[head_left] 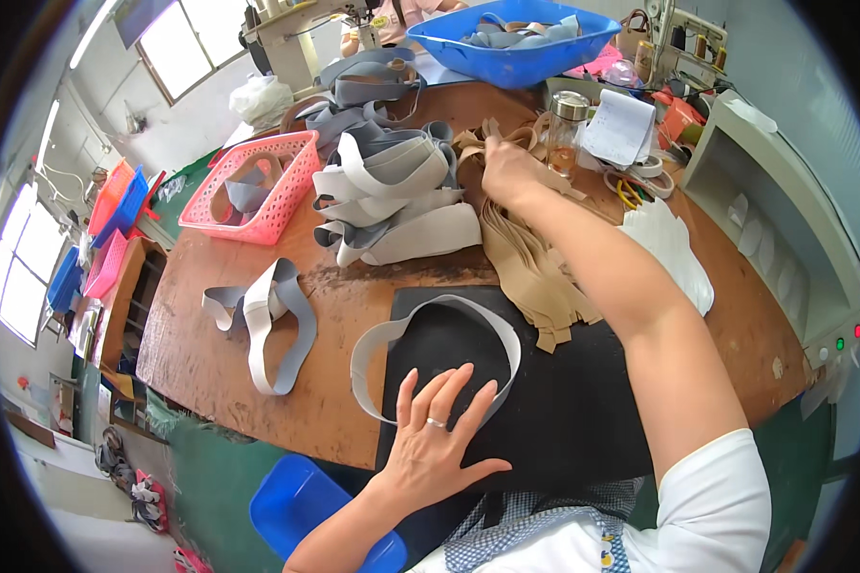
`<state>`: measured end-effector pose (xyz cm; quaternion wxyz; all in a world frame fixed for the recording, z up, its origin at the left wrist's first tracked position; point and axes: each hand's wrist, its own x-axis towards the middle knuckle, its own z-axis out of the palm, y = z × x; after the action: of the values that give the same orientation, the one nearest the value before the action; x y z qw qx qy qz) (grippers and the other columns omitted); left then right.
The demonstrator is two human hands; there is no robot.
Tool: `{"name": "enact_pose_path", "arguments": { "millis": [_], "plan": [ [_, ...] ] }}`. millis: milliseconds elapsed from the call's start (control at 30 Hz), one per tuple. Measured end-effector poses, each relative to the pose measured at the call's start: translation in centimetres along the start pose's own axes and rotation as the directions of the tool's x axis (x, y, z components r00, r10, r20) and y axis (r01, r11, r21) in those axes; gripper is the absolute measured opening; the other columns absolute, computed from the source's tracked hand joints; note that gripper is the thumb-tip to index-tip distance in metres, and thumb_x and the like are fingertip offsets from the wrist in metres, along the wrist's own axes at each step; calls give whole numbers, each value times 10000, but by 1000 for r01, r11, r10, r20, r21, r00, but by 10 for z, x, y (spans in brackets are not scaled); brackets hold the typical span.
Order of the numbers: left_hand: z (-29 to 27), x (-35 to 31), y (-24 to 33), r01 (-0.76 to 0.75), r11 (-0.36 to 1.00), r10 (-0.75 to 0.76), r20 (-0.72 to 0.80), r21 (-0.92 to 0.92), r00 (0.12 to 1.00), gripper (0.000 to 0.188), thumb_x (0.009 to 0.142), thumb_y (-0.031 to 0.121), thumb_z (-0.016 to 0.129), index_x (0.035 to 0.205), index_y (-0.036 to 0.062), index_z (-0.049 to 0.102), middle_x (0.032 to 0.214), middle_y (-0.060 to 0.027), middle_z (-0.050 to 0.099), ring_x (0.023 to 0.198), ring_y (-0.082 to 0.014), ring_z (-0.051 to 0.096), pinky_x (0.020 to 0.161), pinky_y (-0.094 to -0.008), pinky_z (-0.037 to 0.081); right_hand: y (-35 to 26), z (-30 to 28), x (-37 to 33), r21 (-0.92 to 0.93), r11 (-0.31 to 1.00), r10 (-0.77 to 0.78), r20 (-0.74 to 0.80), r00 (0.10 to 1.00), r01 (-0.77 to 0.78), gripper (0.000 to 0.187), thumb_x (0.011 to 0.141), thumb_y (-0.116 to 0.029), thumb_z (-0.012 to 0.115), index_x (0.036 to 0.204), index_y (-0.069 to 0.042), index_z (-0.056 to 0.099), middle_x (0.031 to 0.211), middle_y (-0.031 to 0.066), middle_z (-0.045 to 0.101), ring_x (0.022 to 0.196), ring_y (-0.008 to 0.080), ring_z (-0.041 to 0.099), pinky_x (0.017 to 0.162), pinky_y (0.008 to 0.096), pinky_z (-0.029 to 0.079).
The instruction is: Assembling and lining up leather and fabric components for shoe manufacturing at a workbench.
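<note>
My left hand (440, 435), with a ring on one finger, is open with its fingers spread over the near side of a pale grey strip loop (371, 351). The loop stands on edge on a black mat (573, 411). At full stretch, my right hand (511, 170) is closed at the far end of a heap of tan strips (521, 263); its fingertips are partly hidden among them. Left of that heap, several folded grey and white strips (401, 186) are piled up. Another grey and white strip (279, 315) lies twisted left of the mat.
A pink basket (287, 196) holds more strips, as does a blue tub (516, 57) at the back. A glass jar (566, 134), a notepad (621, 126), scissors (631, 194) and white pieces (674, 253) crowd the right. A blue bin (296, 506) stands below the table edge.
</note>
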<state>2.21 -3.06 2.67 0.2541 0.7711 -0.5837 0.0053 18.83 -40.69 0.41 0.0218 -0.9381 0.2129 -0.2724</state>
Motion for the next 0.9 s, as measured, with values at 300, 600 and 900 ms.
{"name": "enact_pose_path", "arguments": {
  "millis": [300, 600, 900],
  "plan": [
    [-20, 28, -2, -44, 999, 45, -129, 10, 991, 762, 687, 230, 863, 1363, 100, 537, 1472, -183, 389, 1329, -391, 401, 1123, -576, 285, 67, -187, 27, -403, 903, -281, -290, 915, 150, 247, 877, -188, 532, 838, -57, 738, 867, 186, 722, 820, 348, 716, 718, 449, 572],
    [-2, 206, 34, -138, 987, 76, -523, -81, 849, 754, 740, 178, 825, 1380, 38, 453, 1370, -235, 447, 1244, -453, 456, 1029, -508, 416, 25, -322, -60, -579, 797, -300, -132, 945, 172, 149, 811, -66, 601, 931, -25, 679, 855, 159, 685, 813, 334, 696, 718, 457, 561],
    [-37, 241, 44, -39, 563, 104, 24, -826, 994, 230, 907, 191, 713, 1003, -18, 695, 850, 18, 658, 792, -38, 579, 678, -213, 478, 91, -415, -93, -300, 913, -314, -83, 946, 277, 167, 804, -49, 636, 963, -14, 670, 804, 144, 693, 761, 258, 677, 707, 380, 554]
  ]
}}
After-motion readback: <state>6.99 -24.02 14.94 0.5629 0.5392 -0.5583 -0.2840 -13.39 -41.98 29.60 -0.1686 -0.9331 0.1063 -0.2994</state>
